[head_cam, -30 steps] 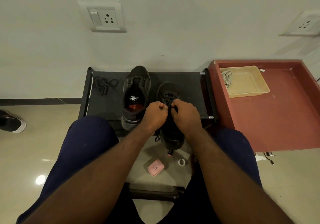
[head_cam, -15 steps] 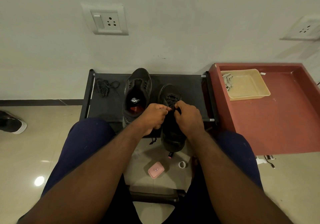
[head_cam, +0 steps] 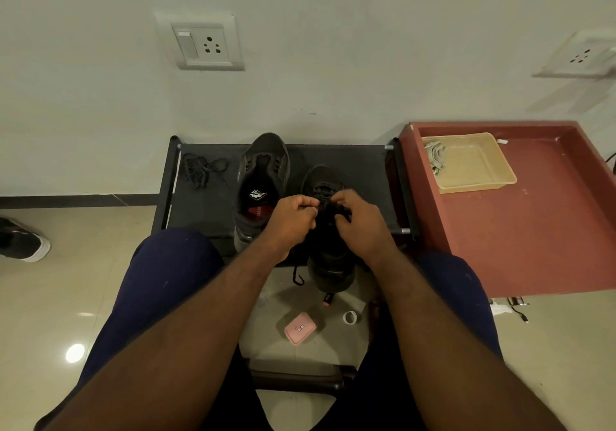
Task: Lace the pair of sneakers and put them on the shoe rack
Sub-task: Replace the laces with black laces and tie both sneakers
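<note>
A low black fabric-topped shoe rack (head_cam: pixel 206 210) stands against the white wall, and 2 black mesh sneakers sit on it. The unlaced black sneaker (head_cam: pixel 263 167) lies at the rack's middle, toe to the wall, its opening showing a white logo and a red patch on the insole. The second black sneaker (head_cam: pixel 330 264) lies just right of it on the rack, toe to the wall, heel jutting past the rack's front edge.

Both hands meet over this second sneaker's tongue. The left hand (head_cam: pixel 293 217) has its fingers curled, thumb and forefinger pinching the threaded black lace (head_cam: pixel 325 209). The right hand (head_cam: pixel 363 224) is also curled and pinches the same lace on the other side. 1 lace end (head_cam: pixel 297 275) dangles below the rack's front edge.

A loose bundle of black lace (head_cam: pixel 200 170) rests on the rack's left end.

Touching the rack's right end is a red rimmed table (head_cam: pixel 533 230). On it, near the rack, sits a shallow beige plastic tray (head_cam: pixel 473 167) holding a few grey cords (head_cam: pixel 436 160) along its rack-side wall.

On the tiled floor in front of the rack lie a small pink case (head_cam: pixel 300 328) and a white ring (head_cam: pixel 350 317). Left of the rack, well apart, is a dark shoe with a white sole (head_cam: pixel 23 239).
</note>
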Demonstrator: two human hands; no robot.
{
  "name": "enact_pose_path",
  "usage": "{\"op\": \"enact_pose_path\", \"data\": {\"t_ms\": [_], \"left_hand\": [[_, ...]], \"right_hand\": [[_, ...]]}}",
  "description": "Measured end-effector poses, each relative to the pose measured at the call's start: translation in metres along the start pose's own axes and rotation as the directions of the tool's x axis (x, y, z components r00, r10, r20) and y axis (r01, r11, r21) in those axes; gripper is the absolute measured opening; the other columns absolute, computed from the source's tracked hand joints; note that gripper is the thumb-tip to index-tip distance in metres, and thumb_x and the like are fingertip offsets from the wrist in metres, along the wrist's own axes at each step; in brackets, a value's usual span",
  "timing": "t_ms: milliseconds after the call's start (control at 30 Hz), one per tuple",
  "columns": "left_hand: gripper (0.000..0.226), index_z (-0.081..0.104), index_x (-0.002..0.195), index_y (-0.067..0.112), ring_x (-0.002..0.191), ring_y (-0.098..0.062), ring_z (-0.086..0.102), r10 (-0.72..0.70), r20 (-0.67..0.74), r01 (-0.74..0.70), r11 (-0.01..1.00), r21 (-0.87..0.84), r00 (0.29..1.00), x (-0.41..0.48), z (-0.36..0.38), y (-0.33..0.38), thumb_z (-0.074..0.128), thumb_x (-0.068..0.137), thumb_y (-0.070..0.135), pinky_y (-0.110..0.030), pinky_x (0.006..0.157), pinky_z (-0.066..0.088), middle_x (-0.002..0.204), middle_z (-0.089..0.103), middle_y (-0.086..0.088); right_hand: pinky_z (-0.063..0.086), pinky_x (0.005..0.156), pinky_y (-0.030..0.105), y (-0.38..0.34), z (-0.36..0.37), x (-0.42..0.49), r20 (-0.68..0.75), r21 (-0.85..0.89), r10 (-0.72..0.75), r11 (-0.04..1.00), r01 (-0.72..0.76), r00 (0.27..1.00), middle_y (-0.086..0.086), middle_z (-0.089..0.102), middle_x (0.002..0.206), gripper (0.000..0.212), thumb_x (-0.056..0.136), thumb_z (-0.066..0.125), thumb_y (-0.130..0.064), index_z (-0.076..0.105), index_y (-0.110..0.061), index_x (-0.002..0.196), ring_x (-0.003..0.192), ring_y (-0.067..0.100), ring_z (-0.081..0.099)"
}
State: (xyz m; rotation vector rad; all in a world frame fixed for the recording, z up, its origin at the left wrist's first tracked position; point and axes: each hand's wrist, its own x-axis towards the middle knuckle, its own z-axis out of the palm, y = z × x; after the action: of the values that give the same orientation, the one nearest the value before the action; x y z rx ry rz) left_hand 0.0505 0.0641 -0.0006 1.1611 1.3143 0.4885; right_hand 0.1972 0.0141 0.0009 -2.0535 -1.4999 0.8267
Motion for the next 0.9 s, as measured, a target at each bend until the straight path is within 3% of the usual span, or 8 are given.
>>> {"op": "enact_pose_path", "data": {"t_ms": [67, 233, 400, 533, 667, 800, 900], "left_hand": [[0.023, 0.062, 0.118, 0.006, 0.054, -0.006, 0.054, 0.062, -0.013, -0.062, 0.997, 0.054, 0.998, 0.001, 0.002, -0.001, 0.052, 0.097, 0.008, -0.017, 0.045, 0.04, 0.075, 0.064, -0.003], [0.031, 0.065, 0.119, 0.008, 0.091, -0.011, 0.063, 0.244, -0.037, -0.208, 0.887, 0.412, 0.969, -0.001, 0.009, -0.007, 0.069, 0.091, 0.02, -0.012, 0.07, 0.043, 0.106, 0.07, -0.006], [0.031, 0.066, 0.117, 0.006, 0.094, -0.01, 0.06, 0.261, -0.087, -0.199, 0.878, 0.436, 0.961, -0.002, 0.011, -0.01, 0.07, 0.09, 0.02, -0.017, 0.077, 0.044, 0.109, 0.069, -0.008], [0.033, 0.064, 0.12, 0.005, 0.104, -0.02, 0.064, 0.313, -0.071, -0.232, 0.82, 0.523, 0.947, -0.003, 0.012, -0.013, 0.068, 0.091, 0.022, -0.03, 0.089, 0.051, 0.115, 0.068, -0.01], [0.031, 0.064, 0.119, 0.005, 0.104, -0.026, 0.063, 0.379, -0.071, -0.269, 0.764, 0.587, 0.923, -0.005, 0.014, -0.014, 0.063, 0.093, 0.022, -0.041, 0.093, 0.051, 0.114, 0.066, -0.013], [0.026, 0.064, 0.116, 0.008, 0.097, -0.023, 0.062, 0.407, -0.094, -0.265, 0.737, 0.622, 0.909, -0.008, 0.018, -0.014, 0.057, 0.096, 0.022, -0.04, 0.088, 0.052, 0.109, 0.063, -0.009], [0.022, 0.065, 0.109, 0.007, 0.092, -0.023, 0.06, 0.431, -0.119, -0.25, 0.702, 0.667, 0.894, -0.009, 0.024, -0.015, 0.051, 0.099, 0.02, -0.037, 0.082, 0.051, 0.104, 0.06, -0.008]], "right_hand": [[0.053, 0.091, 0.032, 0.003, -0.002, -0.001, -0.055, 0.094, 0.099, 0.991, -0.094, 0.993, 0.003, 0.066, 0.116, 0.035, 0.091, 0.066, -0.016, 0.053, -0.02, 0.124, 0.105, 0.018, 0.063], [0.055, 0.08, 0.038, 0.008, 0.005, -0.001, -0.073, -0.051, 0.174, 0.983, -0.178, 0.982, 0.003, 0.07, 0.097, 0.027, 0.092, 0.067, -0.038, 0.068, -0.013, 0.105, 0.091, 0.02, 0.066], [0.047, 0.061, 0.029, 0.008, 0.0, -0.004, -0.11, 0.051, 0.234, 0.972, -0.23, 0.966, -0.003, 0.062, 0.073, 0.028, 0.082, 0.081, -0.036, 0.064, -0.013, 0.08, 0.071, 0.013, 0.06], [0.051, 0.064, 0.027, 0.011, -0.01, -0.005, 0.028, 0.132, 0.252, 0.958, -0.254, 0.967, 0.0, 0.065, 0.076, 0.025, 0.08, 0.084, -0.026, 0.067, -0.01, 0.087, 0.073, 0.014, 0.064], [0.06, 0.079, 0.042, 0.015, -0.017, -0.01, 0.14, 0.178, 0.283, 0.935, -0.305, 0.949, 0.009, 0.07, 0.093, 0.027, 0.083, 0.081, -0.021, 0.067, -0.007, 0.102, 0.089, 0.024, 0.07], [0.059, 0.064, 0.038, 0.007, -0.022, -0.018, 0.162, -0.023, 0.276, 0.961, -0.276, 0.947, 0.011, 0.069, 0.085, 0.02, 0.088, 0.075, -0.026, 0.062, -0.01, 0.09, 0.073, 0.024, 0.069], [0.047, 0.065, 0.035, -0.001, -0.017, -0.019, 0.102, -0.231, 0.256, 0.946, -0.227, 0.961, 0.006, 0.063, 0.085, 0.022, 0.086, 0.069, -0.03, 0.052, -0.017, 0.082, 0.082, 0.026, 0.064]]}}
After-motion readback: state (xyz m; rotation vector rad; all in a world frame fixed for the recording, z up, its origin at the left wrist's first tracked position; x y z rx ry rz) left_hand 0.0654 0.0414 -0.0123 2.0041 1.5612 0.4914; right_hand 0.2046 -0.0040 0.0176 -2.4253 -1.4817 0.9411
